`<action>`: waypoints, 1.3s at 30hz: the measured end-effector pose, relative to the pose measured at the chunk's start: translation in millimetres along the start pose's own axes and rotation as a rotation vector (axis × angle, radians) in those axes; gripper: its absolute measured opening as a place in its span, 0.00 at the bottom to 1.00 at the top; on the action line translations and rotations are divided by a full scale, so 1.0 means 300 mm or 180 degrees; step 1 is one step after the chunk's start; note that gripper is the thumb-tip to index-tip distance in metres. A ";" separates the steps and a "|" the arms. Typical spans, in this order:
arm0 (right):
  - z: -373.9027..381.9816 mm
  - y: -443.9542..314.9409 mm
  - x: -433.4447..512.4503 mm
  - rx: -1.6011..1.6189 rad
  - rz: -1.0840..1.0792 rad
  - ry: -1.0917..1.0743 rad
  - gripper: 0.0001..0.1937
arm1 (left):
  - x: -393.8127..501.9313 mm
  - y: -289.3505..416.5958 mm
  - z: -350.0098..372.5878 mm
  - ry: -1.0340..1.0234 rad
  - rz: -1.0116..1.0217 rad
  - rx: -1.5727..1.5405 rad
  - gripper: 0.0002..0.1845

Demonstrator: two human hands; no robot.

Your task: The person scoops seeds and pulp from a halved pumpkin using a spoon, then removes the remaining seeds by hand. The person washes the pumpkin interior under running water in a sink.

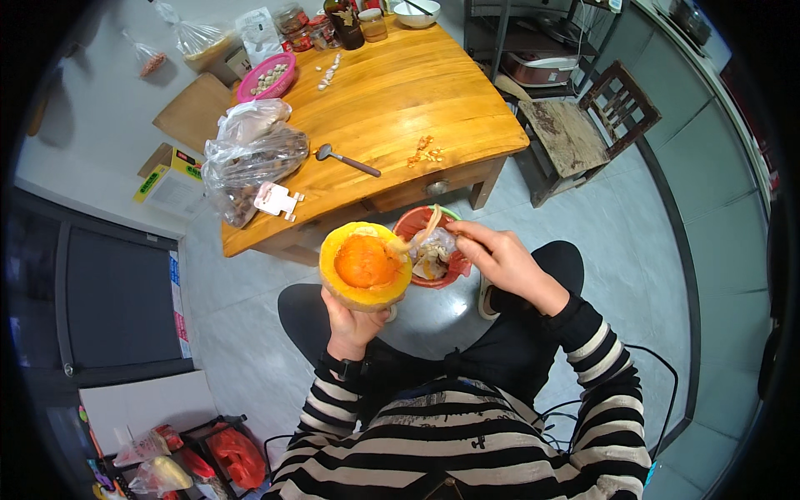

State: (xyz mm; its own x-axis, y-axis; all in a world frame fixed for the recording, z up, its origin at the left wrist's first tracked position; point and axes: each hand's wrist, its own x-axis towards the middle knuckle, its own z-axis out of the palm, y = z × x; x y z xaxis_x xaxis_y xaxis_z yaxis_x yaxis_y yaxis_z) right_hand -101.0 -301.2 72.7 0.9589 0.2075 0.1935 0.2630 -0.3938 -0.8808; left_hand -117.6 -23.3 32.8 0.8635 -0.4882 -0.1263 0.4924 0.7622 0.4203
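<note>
A pumpkin half (367,262), with yellow flesh and a hollowed orange middle, rests in my left hand (352,322), which grips it from below. From its right rim a curved pale strip (430,228), perhaps a stem, reaches over a red waste bin (409,220). My right hand (500,253) hovers at the bin's right side, thumb and fingers drawn together near the strip. A small brownish bit seems to show at the fingertips, but whether they grip it is unclear. In the bin lie a clear plastic bag and scraps.
The wooden table (400,81) ahead holds a spoon (347,160), pumpkin seeds (425,153), filled plastic bags (256,153), a pink basket (265,76), jars and a bottle (344,24). A worn wooden chair (565,134) stands right. Black cables (672,375) run behind my right arm.
</note>
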 end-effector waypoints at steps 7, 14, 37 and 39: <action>0.102 -0.012 0.126 0.1778 0.1501 -0.0424 0.23 | 0.052 -0.022 0.044 0.0053 0.0277 0.0648 0.46; 0.084 0.069 0.130 0.0983 0.1404 -0.0316 0.20 | 0.081 -0.009 -0.019 -0.0018 -0.0094 -0.0083 0.44; 0.026 -0.111 0.008 -0.2340 -0.1804 0.0178 0.20 | 0.040 -0.010 0.101 -0.0066 0.0100 -0.0033 0.40; 0.016 -0.105 -0.010 -0.2222 -0.1777 0.0094 0.22 | 0.038 -0.011 0.041 -0.0788 -0.0019 -0.0542 0.42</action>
State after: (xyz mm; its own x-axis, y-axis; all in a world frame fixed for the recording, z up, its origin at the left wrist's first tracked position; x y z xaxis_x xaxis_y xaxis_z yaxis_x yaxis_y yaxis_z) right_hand -112.8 -285.2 97.8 0.6715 0.5128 0.5350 0.6880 -0.6996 -0.1929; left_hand -110.9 -36.6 40.9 0.8180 -0.5658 0.1034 0.5267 0.8090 0.2609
